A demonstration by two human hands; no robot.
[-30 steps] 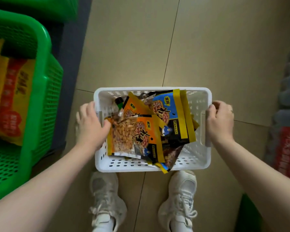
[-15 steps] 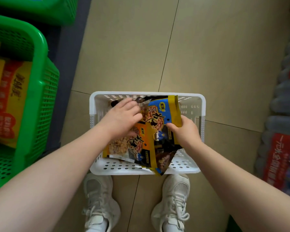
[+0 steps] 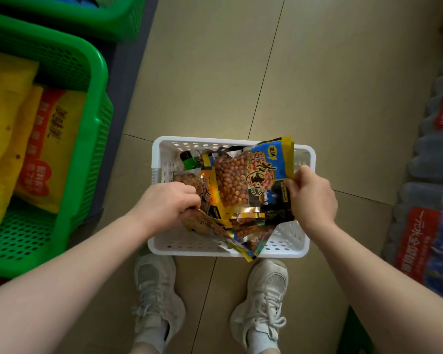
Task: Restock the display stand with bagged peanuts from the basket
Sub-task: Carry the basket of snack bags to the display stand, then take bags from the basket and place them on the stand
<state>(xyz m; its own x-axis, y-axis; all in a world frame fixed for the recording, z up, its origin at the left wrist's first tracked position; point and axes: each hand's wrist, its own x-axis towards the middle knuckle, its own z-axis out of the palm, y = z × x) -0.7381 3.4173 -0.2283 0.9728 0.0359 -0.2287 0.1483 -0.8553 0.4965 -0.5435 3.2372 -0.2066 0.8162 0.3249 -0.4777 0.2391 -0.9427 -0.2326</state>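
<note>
Head view: white basket [image 3: 161, 159] set on floor just ahead of white shoes [image 3: 155, 300], loose peanut bags piled inside. Blue-topped peanut bag [image 3: 262, 172] is pinched at its right edge by right hand [image 3: 311, 198], fingers clamped on film, bag partly lifted above rim. Orange peanut bags [image 3: 210, 198] are gripped by left hand [image 3: 168, 204], fingers curled round them. Green display stand [image 3: 97, 72] is at left, well apart. Risks judged: slick film slipping from edge pinch; tangled bags dragged out and dropped on floor.
</note>
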